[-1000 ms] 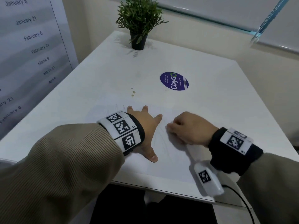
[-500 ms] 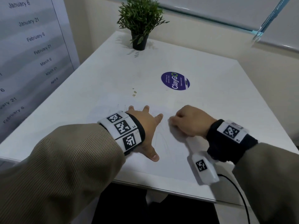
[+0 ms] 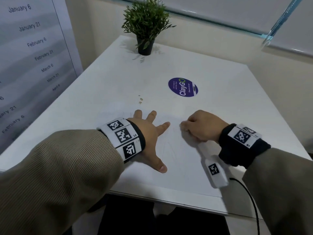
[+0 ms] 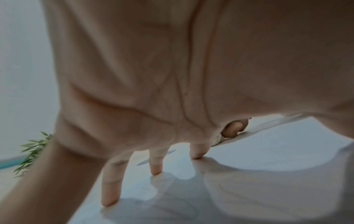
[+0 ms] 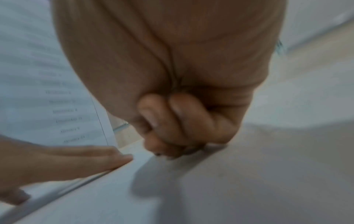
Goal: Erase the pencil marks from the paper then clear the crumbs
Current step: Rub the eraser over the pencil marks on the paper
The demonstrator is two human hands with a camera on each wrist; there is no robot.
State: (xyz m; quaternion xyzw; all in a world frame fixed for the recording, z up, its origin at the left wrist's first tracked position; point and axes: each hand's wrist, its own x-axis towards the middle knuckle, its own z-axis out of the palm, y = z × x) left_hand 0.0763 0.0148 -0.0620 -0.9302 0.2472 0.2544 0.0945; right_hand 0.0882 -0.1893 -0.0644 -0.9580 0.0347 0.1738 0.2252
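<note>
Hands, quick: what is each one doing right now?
Left hand: open, fingers spread flat on the white sheet of paper.
Right hand: fingers curled tight against the paper; whatever it pinches is hidden.

- The right hand [image 3: 202,127], fingers curled tight, is sliding away from the person across the paper [image 3: 177,158], further up the sheet than a second ago
- Its fingertips are now sitting slightly further from the spread left hand [image 3: 150,133]
</note>
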